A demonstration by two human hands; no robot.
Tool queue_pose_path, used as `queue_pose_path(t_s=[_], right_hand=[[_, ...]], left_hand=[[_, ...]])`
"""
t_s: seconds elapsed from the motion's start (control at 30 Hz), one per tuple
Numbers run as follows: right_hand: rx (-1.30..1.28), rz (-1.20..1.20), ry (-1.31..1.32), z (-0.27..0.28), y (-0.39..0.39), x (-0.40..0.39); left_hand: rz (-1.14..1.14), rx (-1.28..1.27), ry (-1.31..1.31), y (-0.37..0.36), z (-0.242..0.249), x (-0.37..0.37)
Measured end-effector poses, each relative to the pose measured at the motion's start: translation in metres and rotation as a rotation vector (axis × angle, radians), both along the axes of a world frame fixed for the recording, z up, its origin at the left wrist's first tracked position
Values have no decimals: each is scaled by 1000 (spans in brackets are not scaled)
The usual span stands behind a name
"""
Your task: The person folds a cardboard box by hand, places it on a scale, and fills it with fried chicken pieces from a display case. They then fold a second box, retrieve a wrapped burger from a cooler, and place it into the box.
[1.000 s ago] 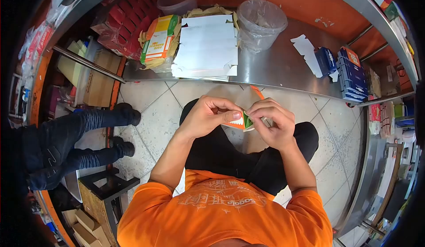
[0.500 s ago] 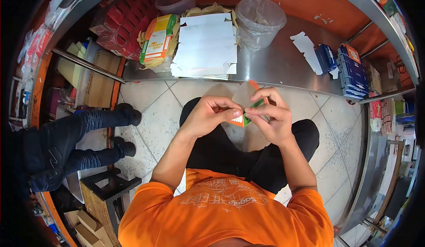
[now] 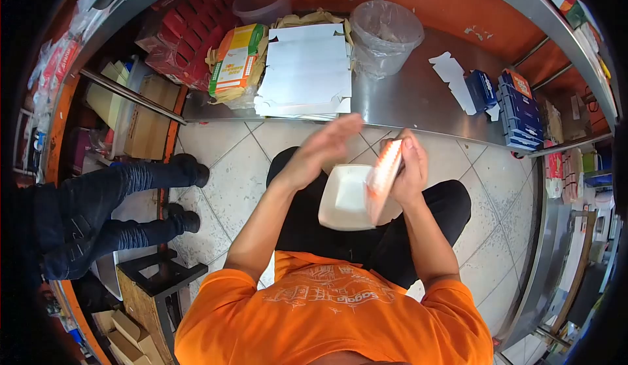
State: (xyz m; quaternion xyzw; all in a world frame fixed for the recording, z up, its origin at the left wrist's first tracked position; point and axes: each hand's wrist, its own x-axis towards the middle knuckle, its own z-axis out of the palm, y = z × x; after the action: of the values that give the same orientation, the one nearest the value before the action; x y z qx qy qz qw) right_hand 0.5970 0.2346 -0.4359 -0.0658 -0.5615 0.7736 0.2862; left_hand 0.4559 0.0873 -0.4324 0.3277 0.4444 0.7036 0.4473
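Observation:
A takeaway food box (image 3: 345, 198) of folded card is unfolded above my lap, its white inside facing up. Its lid panel (image 3: 384, 172), orange and white and blurred, stands up along the right side. My right hand (image 3: 411, 170) is closed on the far end of that panel, thumb on top. To the left of the box, my left hand (image 3: 323, 149) is raised with its fingers stretched out, blurred by motion. It touches nothing that I can see.
A metal shelf ahead bears a stack of white card sheets (image 3: 306, 70), a green-orange carton pack (image 3: 237, 61), a plastic-lined bucket (image 3: 384, 38) and blue boxes (image 3: 520, 106). Another person's legs (image 3: 124, 201) are at left, near a black-framed stand (image 3: 160, 273).
The box, earlier pinched small between both hands, now shows its white inside and raised lid. My left hand has let go and lifted away; my right hand still holds it.

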Motion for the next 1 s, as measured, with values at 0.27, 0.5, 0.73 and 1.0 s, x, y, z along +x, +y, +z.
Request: queue_pose_path(t_s=[0.27, 0.5, 0.73, 1.0], right_hand=[[-190, 40, 59, -2, 11, -22], [762, 329, -254, -25, -10, 75], [-35, 303, -535, -4, -63, 116], [699, -393, -297, 63, 6, 42]], left_hand=[[-294, -302, 235, 30, -18, 13], [246, -47, 931, -57, -43, 48], [-114, -447, 386, -115, 5, 88], [500, -421, 459, -103, -138, -139]])
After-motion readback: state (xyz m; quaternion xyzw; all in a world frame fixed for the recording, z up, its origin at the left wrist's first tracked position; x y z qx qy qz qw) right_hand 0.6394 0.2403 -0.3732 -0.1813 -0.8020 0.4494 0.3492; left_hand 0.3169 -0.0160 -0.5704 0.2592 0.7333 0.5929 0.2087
